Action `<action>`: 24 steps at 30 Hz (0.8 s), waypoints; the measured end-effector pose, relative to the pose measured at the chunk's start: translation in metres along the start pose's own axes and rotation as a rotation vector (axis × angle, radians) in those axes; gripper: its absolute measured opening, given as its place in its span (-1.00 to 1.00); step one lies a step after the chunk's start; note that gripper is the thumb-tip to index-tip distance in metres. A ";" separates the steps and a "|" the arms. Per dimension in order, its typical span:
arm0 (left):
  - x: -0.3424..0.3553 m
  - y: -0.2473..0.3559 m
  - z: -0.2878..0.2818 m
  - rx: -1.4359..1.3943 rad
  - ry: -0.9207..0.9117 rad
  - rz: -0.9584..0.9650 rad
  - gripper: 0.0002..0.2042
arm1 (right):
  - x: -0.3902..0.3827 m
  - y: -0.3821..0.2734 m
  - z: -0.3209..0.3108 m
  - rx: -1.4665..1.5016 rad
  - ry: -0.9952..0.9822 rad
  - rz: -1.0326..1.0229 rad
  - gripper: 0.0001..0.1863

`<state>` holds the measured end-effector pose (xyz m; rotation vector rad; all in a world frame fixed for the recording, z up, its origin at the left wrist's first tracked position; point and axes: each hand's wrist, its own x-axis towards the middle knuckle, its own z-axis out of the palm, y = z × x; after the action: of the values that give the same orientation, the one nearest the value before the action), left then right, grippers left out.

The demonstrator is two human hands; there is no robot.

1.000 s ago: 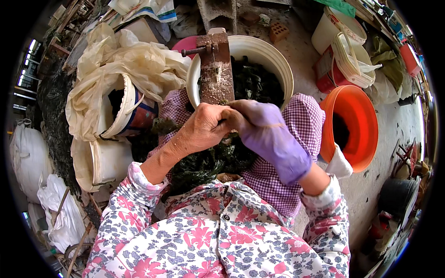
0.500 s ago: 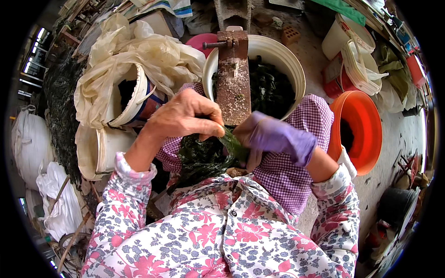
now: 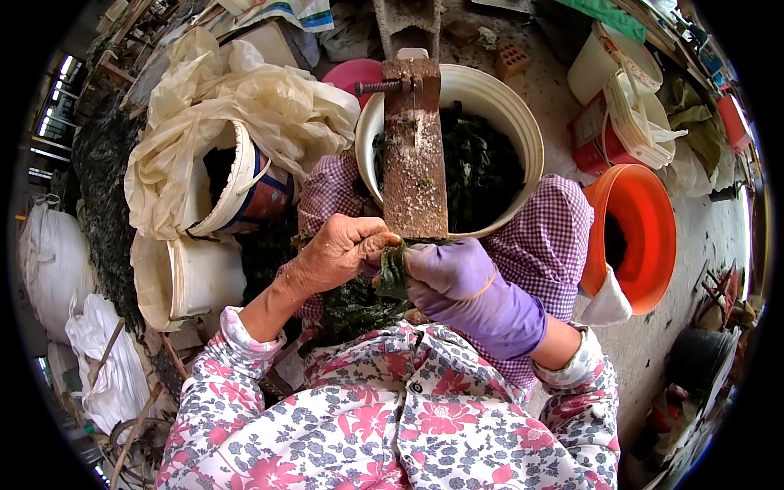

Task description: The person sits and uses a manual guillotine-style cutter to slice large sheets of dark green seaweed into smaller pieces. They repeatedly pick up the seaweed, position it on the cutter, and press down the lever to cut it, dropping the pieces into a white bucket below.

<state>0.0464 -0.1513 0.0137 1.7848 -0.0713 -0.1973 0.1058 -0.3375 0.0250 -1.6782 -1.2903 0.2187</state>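
Note:
A dark green strip of seaweed is stretched between my two hands, just below the near end of a wooden board. My bare left hand pinches its left edge between thumb and fingers. My right hand, in a purple glove, has its fingers closed on the other side. A pile of wet seaweed lies in my lap under the hands. Beyond, the board reaches across a white tub with more dark seaweed inside. White crumbs and a bolt show on the board.
An orange bucket stands at the right, with red and white buckets behind it. At the left are a bucket with a cream plastic liner, a tipped white bucket and white sacks. A pink basin sits beyond the board.
My right hand has come down and turned, its gloved knuckles now facing up. My left hand has moved slightly lower. The seaweed strip now hangs shorter between them.

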 end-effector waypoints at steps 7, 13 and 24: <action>0.002 -0.015 -0.005 -0.880 -0.244 -0.391 -0.79 | 0.012 0.017 0.006 -0.576 0.042 -0.245 -0.74; 0.024 -0.028 0.022 -1.222 0.072 -0.130 -0.85 | 0.025 0.029 0.002 -0.772 0.350 -0.184 -0.63; 0.024 0.001 0.027 -0.155 0.393 0.005 -0.89 | 0.017 0.049 0.002 0.392 0.431 0.299 -0.80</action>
<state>0.0656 -0.1813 0.0072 1.6386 0.2151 0.1504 0.1430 -0.3205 -0.0065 -1.4669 -0.6275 0.2513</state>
